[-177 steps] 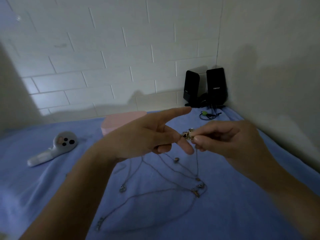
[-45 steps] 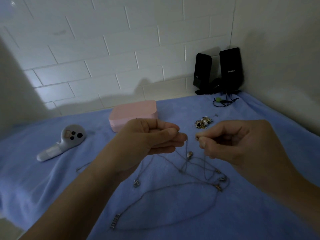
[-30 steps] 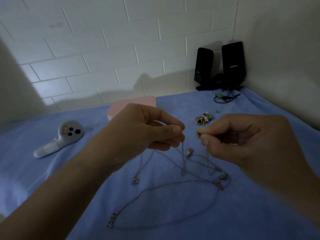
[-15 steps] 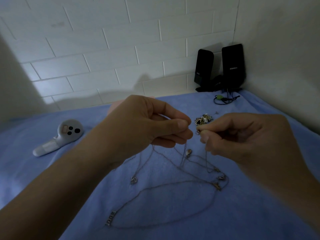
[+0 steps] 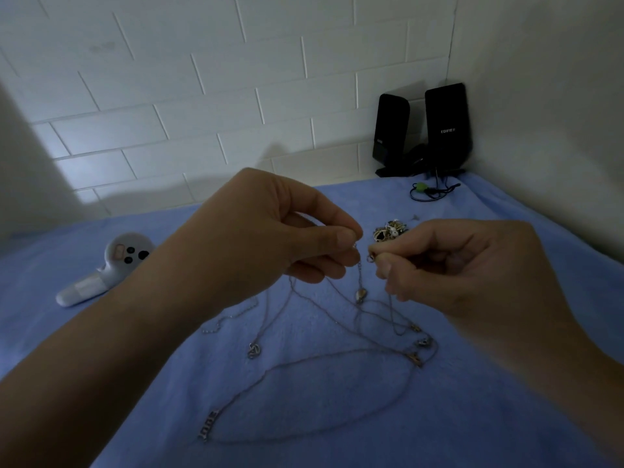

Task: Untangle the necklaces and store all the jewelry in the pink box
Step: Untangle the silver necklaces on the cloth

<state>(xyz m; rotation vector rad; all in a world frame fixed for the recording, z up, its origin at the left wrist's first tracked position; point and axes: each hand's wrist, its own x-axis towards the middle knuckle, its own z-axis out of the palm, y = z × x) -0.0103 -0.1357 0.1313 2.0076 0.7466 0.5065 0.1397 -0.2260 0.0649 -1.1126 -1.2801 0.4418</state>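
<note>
Now, on the head view, your left hand point(image 5: 270, 238) pinches a chain of the tangled necklaces point(image 5: 337, 363), and your right hand point(image 5: 466, 268) pinches a clasp point(image 5: 371, 258). The rest lies mid-blanket point(image 5: 506, 417); a jewelry pile point(image 5: 390, 231) sits just behind your fingertips.

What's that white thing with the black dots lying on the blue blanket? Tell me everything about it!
It is a white handheld controller, smooth like plastic. Its round head carries two black buttons and a pale pinkish patch, and a tapered handle runs toward the lower left. It lies flat on the blue cloth, on the left side, and nothing else touches it.
</note>
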